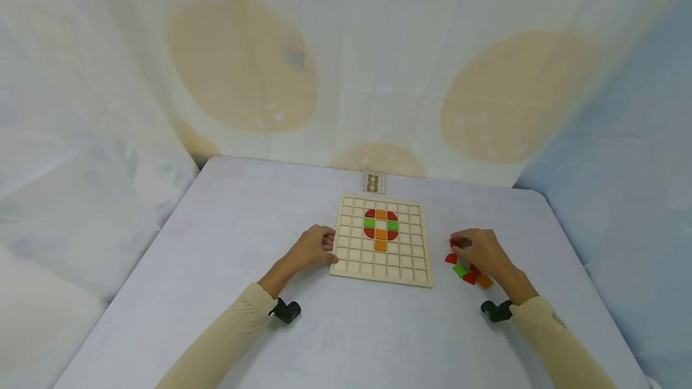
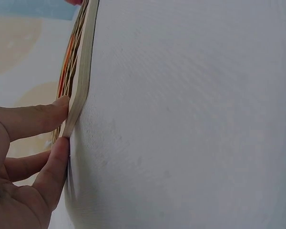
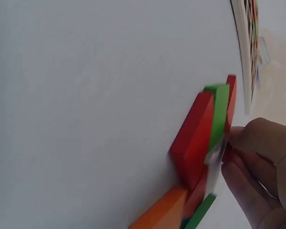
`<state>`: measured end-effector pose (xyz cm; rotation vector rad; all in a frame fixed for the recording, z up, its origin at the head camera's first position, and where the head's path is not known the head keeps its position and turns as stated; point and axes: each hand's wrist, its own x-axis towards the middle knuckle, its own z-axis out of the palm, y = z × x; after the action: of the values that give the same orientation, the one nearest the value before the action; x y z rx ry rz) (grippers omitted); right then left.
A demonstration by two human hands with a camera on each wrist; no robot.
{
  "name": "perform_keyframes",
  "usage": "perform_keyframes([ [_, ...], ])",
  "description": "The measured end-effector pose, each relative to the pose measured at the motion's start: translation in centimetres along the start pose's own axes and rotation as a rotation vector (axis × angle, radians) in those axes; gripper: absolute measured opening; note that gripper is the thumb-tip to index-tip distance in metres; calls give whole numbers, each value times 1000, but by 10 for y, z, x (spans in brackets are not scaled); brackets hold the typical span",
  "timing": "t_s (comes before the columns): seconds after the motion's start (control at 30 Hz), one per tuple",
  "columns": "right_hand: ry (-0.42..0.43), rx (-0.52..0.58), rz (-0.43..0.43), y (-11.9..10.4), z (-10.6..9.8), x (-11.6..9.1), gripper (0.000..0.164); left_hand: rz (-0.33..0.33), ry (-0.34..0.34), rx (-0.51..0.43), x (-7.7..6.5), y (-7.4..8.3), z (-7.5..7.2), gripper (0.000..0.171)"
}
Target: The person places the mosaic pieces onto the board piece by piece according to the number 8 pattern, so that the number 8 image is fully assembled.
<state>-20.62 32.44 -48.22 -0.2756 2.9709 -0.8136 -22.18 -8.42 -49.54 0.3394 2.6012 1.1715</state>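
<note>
A square wooden grid board (image 1: 354, 256) lies mid-table with red, green and orange tiles set in its upper middle squares. My left hand (image 1: 312, 247) holds its left edge near the front corner. Up close in the left wrist view, one fingertip of the left hand (image 2: 35, 157) lies over the board's face and another at its side edge (image 2: 81, 90). To the right of the board, my right hand (image 1: 483, 251) pinches a red tile (image 1: 456, 243) between thumb and fingers. The right wrist view shows the right hand (image 3: 264, 164) close beside the loose pile, partly hiding the pinched tile.
Below the right hand lie loose tiles: a green tile (image 1: 461, 270), an orange tile (image 1: 485, 281) and several red ones, among them a rounded red tile (image 1: 451, 258). A small pattern card (image 1: 375, 182) stands behind the board, near the patterned curtain (image 1: 378, 77). White cloth covers the table (image 1: 259, 197).
</note>
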Motion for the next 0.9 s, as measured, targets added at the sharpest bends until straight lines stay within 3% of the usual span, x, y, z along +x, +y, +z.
perform_keyframes([
  [0.3, 27, 10, -188, -43, 15, 7, 33, -7, 1, 18, 2, -1, 1, 65],
  [0.6, -32, 9, -276, -84, 37, 18, 30, -7, 3, 12, -1, 1, -1, 64],
  [0.73, -42, 2, -330, -92, 50, 23, 27, 0, -3, -4, -1, 1, -1, 64],
  [0.9, -30, -5, -337, -100, 57, 27, 25, -1, -7, -4, -1, 2, 0, 64],
])
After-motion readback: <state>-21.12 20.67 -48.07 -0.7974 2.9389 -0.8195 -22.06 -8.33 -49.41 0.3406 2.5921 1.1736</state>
